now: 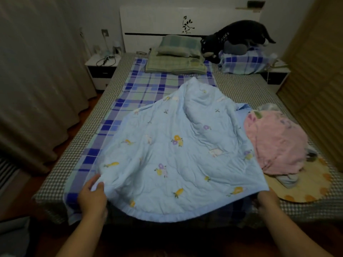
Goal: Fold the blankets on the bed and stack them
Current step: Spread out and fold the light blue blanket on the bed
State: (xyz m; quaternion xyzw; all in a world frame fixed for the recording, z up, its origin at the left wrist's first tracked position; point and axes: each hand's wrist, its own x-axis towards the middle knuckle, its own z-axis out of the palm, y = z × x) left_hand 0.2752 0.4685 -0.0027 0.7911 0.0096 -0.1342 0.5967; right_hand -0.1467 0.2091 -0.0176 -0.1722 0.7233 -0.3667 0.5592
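A light blue quilted blanket (178,145) with small flower prints is spread over the foot half of the bed, its near edge lifted off the mattress. My left hand (91,196) pinches its near left corner. My right hand (267,201) grips the near right corner, with its fingers hidden under the cloth. A crumpled pink blanket (276,143) lies in a heap at the right, touching the blue one. Beneath both lies a blue and green plaid blanket (141,88), flat on the bed.
The bed (237,86) has a grey checked sheet. At its head lie a green pillow (178,46) on a folded green cloth, a plaid pillow (243,63) and a black plush toy (239,38). Nightstands (101,68) flank the headboard. A curtain hangs left, a wardrobe stands right.
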